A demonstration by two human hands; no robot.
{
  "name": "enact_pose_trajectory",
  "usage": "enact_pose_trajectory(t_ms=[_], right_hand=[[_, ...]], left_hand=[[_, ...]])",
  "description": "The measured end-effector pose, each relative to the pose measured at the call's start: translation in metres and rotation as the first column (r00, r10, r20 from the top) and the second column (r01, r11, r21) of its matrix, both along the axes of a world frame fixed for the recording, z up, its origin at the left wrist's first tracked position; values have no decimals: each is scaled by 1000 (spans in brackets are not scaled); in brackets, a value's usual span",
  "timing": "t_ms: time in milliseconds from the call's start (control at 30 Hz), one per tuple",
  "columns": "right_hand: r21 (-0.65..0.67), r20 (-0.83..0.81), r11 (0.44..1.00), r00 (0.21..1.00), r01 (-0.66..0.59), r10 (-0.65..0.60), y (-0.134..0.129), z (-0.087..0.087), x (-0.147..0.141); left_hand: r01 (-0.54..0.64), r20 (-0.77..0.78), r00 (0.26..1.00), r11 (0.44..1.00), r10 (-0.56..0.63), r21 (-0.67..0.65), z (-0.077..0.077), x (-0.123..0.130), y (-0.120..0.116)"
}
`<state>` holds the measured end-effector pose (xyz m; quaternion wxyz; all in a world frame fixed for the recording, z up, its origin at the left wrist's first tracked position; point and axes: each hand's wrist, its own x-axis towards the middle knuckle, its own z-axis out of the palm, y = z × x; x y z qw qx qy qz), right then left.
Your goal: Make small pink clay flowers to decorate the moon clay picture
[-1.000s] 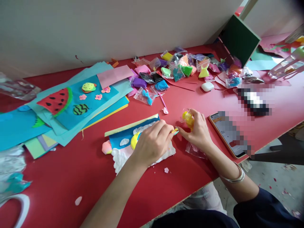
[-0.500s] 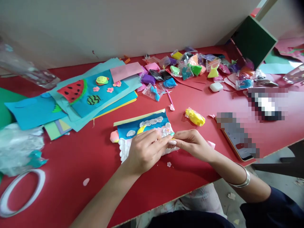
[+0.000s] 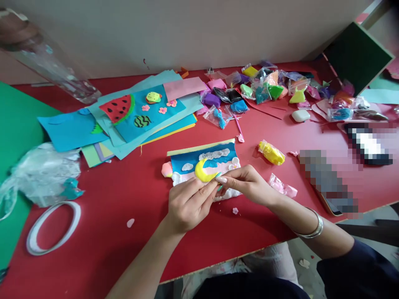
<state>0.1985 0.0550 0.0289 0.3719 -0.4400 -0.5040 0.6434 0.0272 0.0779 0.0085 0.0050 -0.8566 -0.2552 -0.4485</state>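
A yellow clay crescent moon (image 3: 202, 172) shows over a small picture card (image 3: 177, 162) with a blue sky, grey-white clouds and puffy white clay edging. My left hand (image 3: 190, 203) is closed, its fingertips gathered at the moon's right tip and covering the card's lower part. Coming from the other side, my right hand (image 3: 249, 185) pinches thumb and forefinger at that same tip. The moon's contact with the card is hidden by the fingers. A white clay flower (image 3: 234, 163) sits at the card's right side, and a pink-orange clay lump (image 3: 167, 169) at its left edge.
Bagged coloured clay (image 3: 262, 89) lies along the wall. Decorated papers (image 3: 124, 139) are stacked at left, near a clear bottle (image 3: 59, 70) and a white tape ring (image 3: 33, 238). Yellow wrapped clay (image 3: 272, 153), a pink wrapper (image 3: 282, 186) and a phone (image 3: 326, 180) lie at right.
My view has swung left, so the table appears further right. Both hands have moved left relative to the card, meeting at the moon's tip, and more of the moon is visible.
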Motion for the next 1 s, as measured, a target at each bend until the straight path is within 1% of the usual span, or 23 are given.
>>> enact_pose_trajectory(t_ms=[100,233,333,500,867,1000], right_hand=[[21,7,999,999,43,-43,0,-6,-4],[43,73,989,987,139,-142,-5,-12,-3],[11,74,983,980,183,-184,-9,-13,-1],[-13,74,986,984,164,-162,-11,-13,-3],[60,92,988,985,140,-145,-11,-14,-3],[55,83,990,988,128,-133,-11,-14,-2]], left_hand=[[15,-16,1000,1000,-15,11,1,-6,2],[43,-15,999,994,-44,-100,4,-8,-1],[27,-27,999,992,-31,-122,3,-7,-4],[18,-54,998,995,-23,-97,2,-2,-3],[20,-85,996,999,-24,-50,1,-2,-2],[24,-86,996,999,-27,-39,1,-2,-2]])
